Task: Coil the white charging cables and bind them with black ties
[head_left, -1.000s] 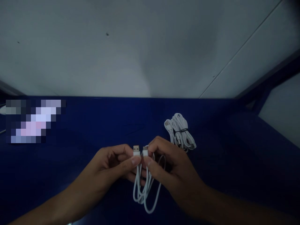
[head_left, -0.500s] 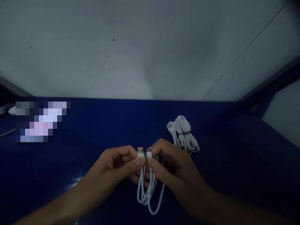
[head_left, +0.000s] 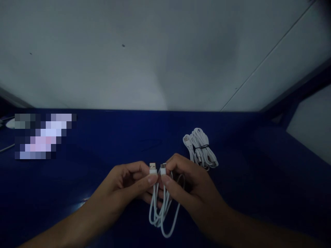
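Both my hands hold a white USB cable [head_left: 155, 220] whose loops hang below the fingers. Between thumb and fingers of my left hand [head_left: 129, 184] is the USB-A plug [head_left: 152, 168], its metal end pointing up. Close beside it, my right hand [head_left: 190, 186] pinches the smaller plug [head_left: 163, 169] at the cable's other end, also pointing up. The two plugs are side by side with a narrow gap. Some of the coil is hidden behind my right thumb and fingers.
Beyond my right hand lies a bundle of white cables [head_left: 203, 146] bound with a dark tie. A pixelated bright object [head_left: 49, 132] and a white cord [head_left: 7, 148] are at the left. The blue table [head_left: 116, 137] meets a grey wall [head_left: 134, 79].
The whole view has shifted slightly, so things appear a little farther left. Both hands keep the same grip on the cable's plugs.
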`<state>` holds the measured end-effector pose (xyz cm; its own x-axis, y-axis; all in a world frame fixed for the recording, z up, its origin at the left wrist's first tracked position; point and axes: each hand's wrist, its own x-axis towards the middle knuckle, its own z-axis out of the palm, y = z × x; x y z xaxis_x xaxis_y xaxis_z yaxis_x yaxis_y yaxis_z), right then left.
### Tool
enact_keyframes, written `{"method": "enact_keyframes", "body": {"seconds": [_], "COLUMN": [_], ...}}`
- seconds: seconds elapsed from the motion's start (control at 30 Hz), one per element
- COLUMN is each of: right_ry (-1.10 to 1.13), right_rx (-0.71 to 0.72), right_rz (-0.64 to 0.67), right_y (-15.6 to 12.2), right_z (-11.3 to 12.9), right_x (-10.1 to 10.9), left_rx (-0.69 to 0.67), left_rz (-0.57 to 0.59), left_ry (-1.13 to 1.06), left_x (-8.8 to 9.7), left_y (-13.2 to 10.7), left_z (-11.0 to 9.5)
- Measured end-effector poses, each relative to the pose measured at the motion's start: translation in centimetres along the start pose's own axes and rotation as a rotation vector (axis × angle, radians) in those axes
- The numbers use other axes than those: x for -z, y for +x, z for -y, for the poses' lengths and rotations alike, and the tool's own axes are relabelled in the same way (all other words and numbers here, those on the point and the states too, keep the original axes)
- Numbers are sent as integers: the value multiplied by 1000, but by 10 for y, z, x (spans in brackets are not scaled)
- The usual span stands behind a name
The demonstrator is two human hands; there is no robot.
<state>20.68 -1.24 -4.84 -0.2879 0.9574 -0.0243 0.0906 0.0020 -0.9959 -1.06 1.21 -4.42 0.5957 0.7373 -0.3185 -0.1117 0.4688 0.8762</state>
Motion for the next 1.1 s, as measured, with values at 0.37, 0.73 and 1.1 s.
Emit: {"method": "enact_keyframes", "body": {"seconds": [0.37,0.73,1.1], "right_ry": [11,-4,-6], "right_rx": [-15,-19,-11], "right_rz": [-3,-2,-5], "right_y": [1,0,1], "right_z": [0,-1,0], "right_x": [0,0,1], "left_rx": [-1,11,15], "left_rz": [-16,-13,-9], "left_ry": [-2,-19,-34], "left_x": [-1,-1,0], "left_y": [-2,-2,-1], "left_z": [0,1,3]}}
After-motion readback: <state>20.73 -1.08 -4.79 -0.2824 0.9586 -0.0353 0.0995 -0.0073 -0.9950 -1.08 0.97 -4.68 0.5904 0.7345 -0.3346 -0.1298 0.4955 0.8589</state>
